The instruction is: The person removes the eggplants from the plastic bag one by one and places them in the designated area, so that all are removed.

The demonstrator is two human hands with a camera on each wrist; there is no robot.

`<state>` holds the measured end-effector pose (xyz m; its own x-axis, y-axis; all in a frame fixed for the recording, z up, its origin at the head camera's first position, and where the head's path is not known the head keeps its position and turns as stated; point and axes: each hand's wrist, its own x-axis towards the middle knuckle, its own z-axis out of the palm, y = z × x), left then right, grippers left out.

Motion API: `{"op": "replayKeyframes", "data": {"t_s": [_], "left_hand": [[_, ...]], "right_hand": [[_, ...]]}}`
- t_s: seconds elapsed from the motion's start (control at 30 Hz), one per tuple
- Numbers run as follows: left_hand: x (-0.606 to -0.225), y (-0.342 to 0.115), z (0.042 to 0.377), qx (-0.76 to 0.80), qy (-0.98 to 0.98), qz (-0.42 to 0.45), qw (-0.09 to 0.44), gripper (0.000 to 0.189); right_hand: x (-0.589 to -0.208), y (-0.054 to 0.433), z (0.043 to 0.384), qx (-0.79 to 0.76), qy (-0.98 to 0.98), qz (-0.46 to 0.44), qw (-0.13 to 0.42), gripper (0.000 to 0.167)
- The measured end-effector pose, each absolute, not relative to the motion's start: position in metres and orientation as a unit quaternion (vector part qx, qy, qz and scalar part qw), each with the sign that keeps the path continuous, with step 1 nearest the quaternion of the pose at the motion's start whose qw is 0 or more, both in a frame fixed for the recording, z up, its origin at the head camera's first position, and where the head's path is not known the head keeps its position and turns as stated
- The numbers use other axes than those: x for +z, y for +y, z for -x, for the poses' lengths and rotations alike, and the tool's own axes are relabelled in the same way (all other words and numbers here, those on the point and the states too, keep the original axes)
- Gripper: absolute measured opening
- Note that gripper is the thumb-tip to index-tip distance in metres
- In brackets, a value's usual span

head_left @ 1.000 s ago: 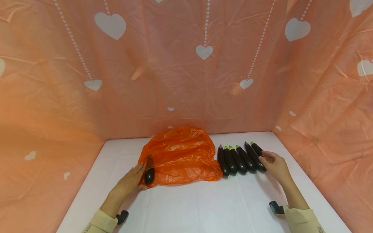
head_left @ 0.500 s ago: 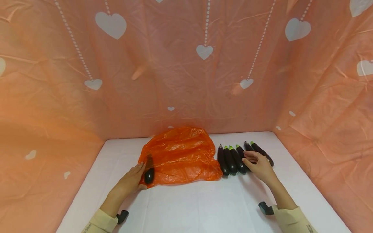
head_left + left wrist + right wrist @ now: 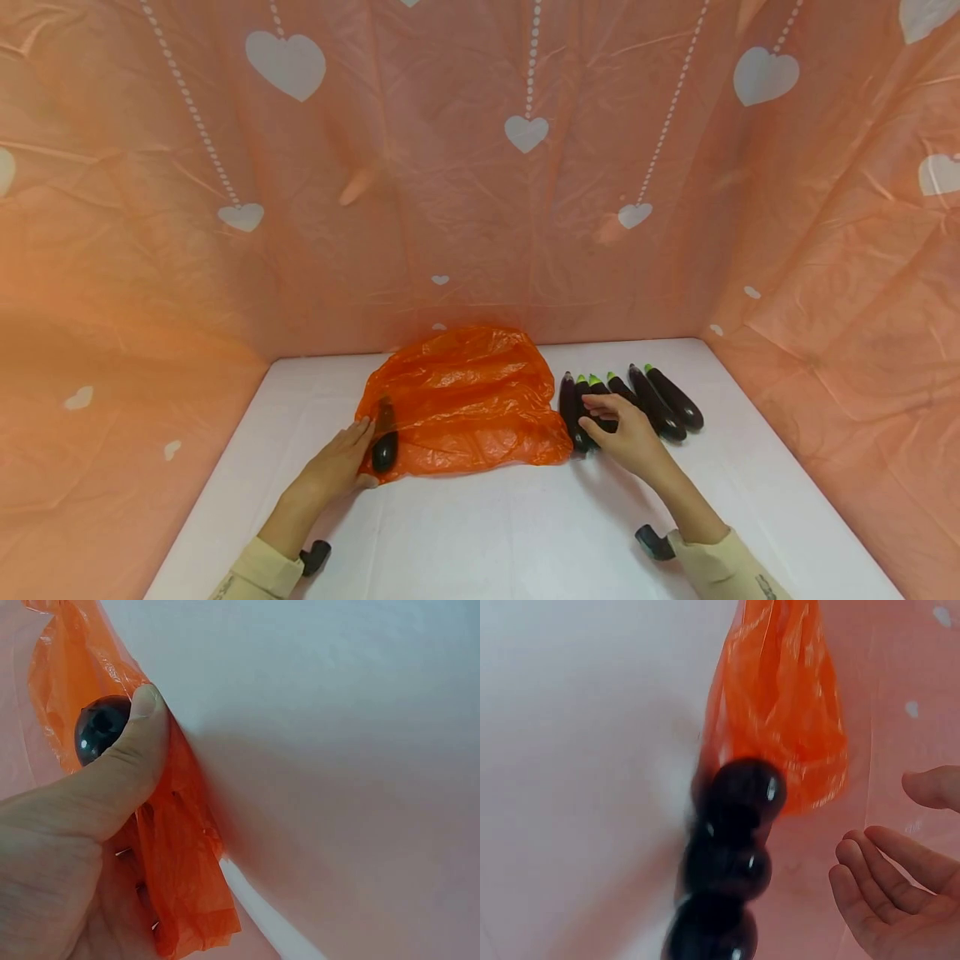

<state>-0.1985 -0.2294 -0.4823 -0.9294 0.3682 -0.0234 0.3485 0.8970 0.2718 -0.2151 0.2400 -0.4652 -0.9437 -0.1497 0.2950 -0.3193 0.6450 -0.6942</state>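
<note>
An orange plastic bag (image 3: 468, 408) lies flattened on the white table. Inside its left end, one dark eggplant (image 3: 385, 452) shows through the film. My left hand (image 3: 333, 462) holds the bag's left edge beside that eggplant; in the left wrist view the thumb (image 3: 131, 761) lies over the film and against the eggplant's round end, with the fingers partly hidden behind the bag. To the bag's right stand several dark eggplants (image 3: 568, 412) side by side. Above the left part of this row hovers my right hand (image 3: 622, 435), its fingers relaxed and holding nothing, partly covering them.
Orange sheeting (image 3: 487, 250) with white hearts walls in the table (image 3: 487, 533) at the back and both sides. A small black device sits at the left wrist (image 3: 315, 558), another at the right wrist (image 3: 655, 542).
My right hand has swept left over the eggplant row, from its right end to near the bag, uncovering the rightmost eggplants. My left hand, the bag and the eggplants stay in place.
</note>
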Motion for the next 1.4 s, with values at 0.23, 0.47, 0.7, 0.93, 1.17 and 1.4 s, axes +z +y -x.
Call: {"op": "replayKeyframes", "data": {"t_s": [0.23,0.47,0.7,0.93,1.17,1.4], "left_hand": [[-0.481,-0.229,0.197,0.138,0.973,-0.180,0.041,0.092],[-0.481,-0.229,0.197,0.137,0.974,-0.177,0.041,0.092],[-0.482,-0.229,0.198,0.134,0.974,-0.179,0.040,0.092],[-0.484,-0.230,0.199,0.133,0.974,-0.178,0.039,0.092],[-0.483,-0.230,0.198,0.136,0.974,-0.176,0.042,0.092],[-0.488,-0.232,0.199,0.138,0.972,-0.185,0.031,0.092]], "right_hand": [[-0.467,0.216,0.214,0.412,-0.894,-0.157,0.084,0.039],[-0.467,0.189,0.213,0.423,-0.887,-0.177,0.049,0.040],[-0.470,0.166,0.214,0.434,-0.876,-0.208,0.030,0.038],[-0.473,0.142,0.216,0.420,-0.874,-0.243,0.022,0.036],[-0.475,0.119,0.219,0.430,-0.863,-0.266,-0.023,0.038],[-0.476,0.097,0.219,0.422,-0.862,-0.274,-0.051,0.040]]}}
